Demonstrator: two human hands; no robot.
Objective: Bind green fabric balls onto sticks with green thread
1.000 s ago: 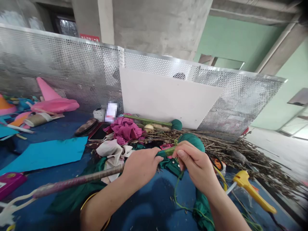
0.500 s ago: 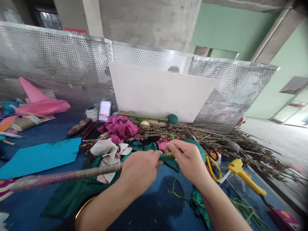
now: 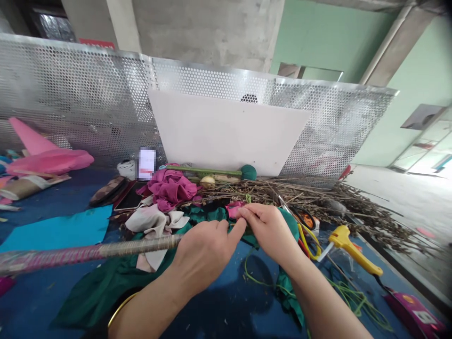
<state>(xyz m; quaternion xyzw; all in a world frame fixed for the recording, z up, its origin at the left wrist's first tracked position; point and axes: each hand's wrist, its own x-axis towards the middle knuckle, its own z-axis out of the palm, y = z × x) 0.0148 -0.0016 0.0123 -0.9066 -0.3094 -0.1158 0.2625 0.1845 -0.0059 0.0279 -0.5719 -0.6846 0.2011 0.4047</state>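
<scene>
My left hand (image 3: 203, 249) is closed around a long stick (image 3: 141, 246) wrapped in clear tape and cord, which reaches out to the left edge. My right hand (image 3: 266, 230) is closed in a pinch, its thumb and finger meeting my left fingertips at the stick's green-covered end, mostly hidden there. Green string (image 3: 263, 282) trails from under this hand, and the pinched part is covered by the fingers. Dark green cloth (image 3: 99, 292) lies below the stick. Behind my hands are pink cloth (image 3: 234, 208) and white cloth (image 3: 148, 220).
Right of my hands lie a yellow glue gun (image 3: 356, 249), scissors (image 3: 303, 216) and tangled green string (image 3: 356, 296). Dried stalks (image 3: 374, 207) run along the back. A magenta cloth (image 3: 173, 188), blue sheet (image 3: 60, 228) and pink cone-shaped piece (image 3: 49, 160) lie leftward. A white board (image 3: 229, 132) leans on perforated metal.
My left index finger has stretched forward to meet my right fingertips, covering the green end that showed between the hands. The view has turned slightly right.
</scene>
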